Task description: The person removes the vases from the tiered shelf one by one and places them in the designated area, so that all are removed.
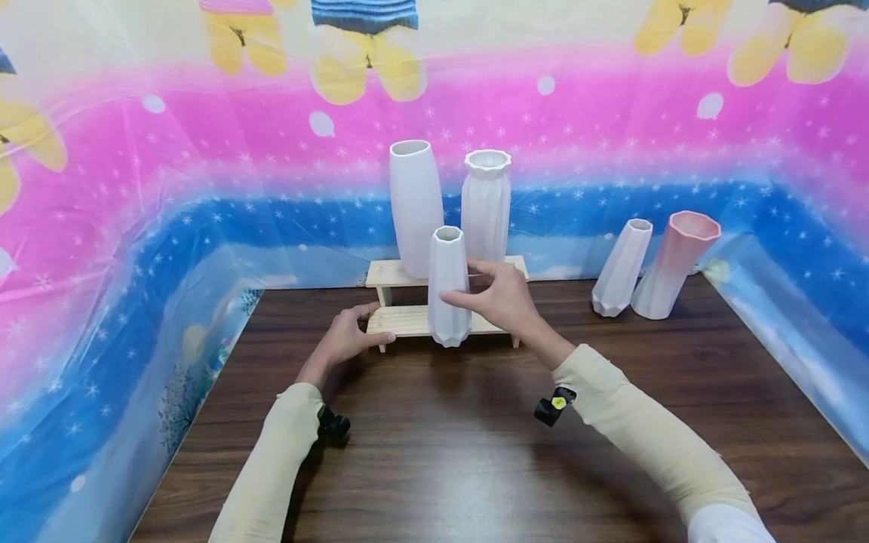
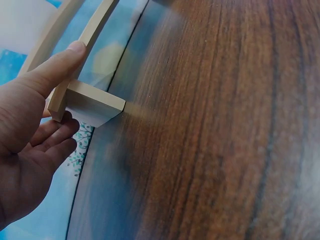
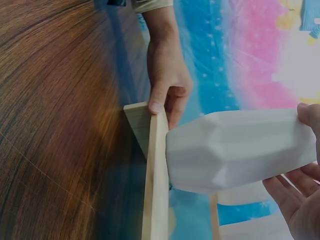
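Observation:
My right hand (image 1: 508,300) grips a narrow white faceted vase (image 1: 447,268), thumb on the near side and fingers behind it. The vase is upright at the lower step of a small two-tier wooden stand (image 1: 403,323). In the right wrist view, the base of the white vase (image 3: 200,152) meets the step's board (image 3: 158,175); whether it bears fully on it I cannot tell. At the stand's left end, my left hand (image 1: 346,336) holds the lower board, its thumb (image 2: 62,65) on the board and fingers beneath. On the upper step stand a tall smooth white vase (image 1: 414,207) and a scalloped-rim white vase (image 1: 486,204).
To the right on the brown wood-grain table (image 1: 434,452) stand a slim white vase (image 1: 621,268) and a pink-to-white vase (image 1: 679,264), close together. A colourful printed cloth (image 1: 285,226) hangs behind the table and along its sides.

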The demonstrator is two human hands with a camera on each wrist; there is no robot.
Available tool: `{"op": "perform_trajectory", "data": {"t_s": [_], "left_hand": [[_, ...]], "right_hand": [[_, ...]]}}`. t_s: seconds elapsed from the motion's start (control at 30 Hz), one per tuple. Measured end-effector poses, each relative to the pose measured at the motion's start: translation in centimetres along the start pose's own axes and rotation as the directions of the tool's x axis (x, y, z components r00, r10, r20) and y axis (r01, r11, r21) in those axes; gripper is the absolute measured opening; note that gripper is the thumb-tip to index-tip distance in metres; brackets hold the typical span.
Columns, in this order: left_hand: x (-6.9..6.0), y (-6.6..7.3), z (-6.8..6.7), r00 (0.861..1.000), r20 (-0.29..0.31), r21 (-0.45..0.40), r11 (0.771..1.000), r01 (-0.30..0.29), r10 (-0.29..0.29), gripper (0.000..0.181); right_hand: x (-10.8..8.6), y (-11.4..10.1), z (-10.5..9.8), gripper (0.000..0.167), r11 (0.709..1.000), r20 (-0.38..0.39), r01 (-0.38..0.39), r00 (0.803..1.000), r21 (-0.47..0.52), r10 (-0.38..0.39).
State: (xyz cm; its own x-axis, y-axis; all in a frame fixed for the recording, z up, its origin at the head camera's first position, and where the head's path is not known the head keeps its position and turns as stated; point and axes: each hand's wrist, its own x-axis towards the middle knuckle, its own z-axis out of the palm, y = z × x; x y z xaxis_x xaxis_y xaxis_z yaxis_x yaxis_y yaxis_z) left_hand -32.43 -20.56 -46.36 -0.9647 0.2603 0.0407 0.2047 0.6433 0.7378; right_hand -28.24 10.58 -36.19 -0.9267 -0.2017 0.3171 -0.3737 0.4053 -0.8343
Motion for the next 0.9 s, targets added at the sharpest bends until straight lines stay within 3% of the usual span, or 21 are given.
{"op": "perform_trajectory", "data": {"t_s": [0.47, 0.9], "left_hand": [[0.0, -0.1, -0.1, 1.0, -0.002, 0.013, 1.0, -0.003, 0.003, 0.089], [0.0, 0.0, 0.0, 1.0, -0.004, 0.014, 1.0, 0.0, 0.0, 0.087]], "right_hand": [[-1.5, 0.8, -3.1, 0.075, 0.999, -0.022, -0.013, 1.0, 0.035, 0.014], [-2.8, 2.3, -6.5, 0.082, 0.994, -0.1, -0.062, 0.994, -0.089, 0.053]]}}
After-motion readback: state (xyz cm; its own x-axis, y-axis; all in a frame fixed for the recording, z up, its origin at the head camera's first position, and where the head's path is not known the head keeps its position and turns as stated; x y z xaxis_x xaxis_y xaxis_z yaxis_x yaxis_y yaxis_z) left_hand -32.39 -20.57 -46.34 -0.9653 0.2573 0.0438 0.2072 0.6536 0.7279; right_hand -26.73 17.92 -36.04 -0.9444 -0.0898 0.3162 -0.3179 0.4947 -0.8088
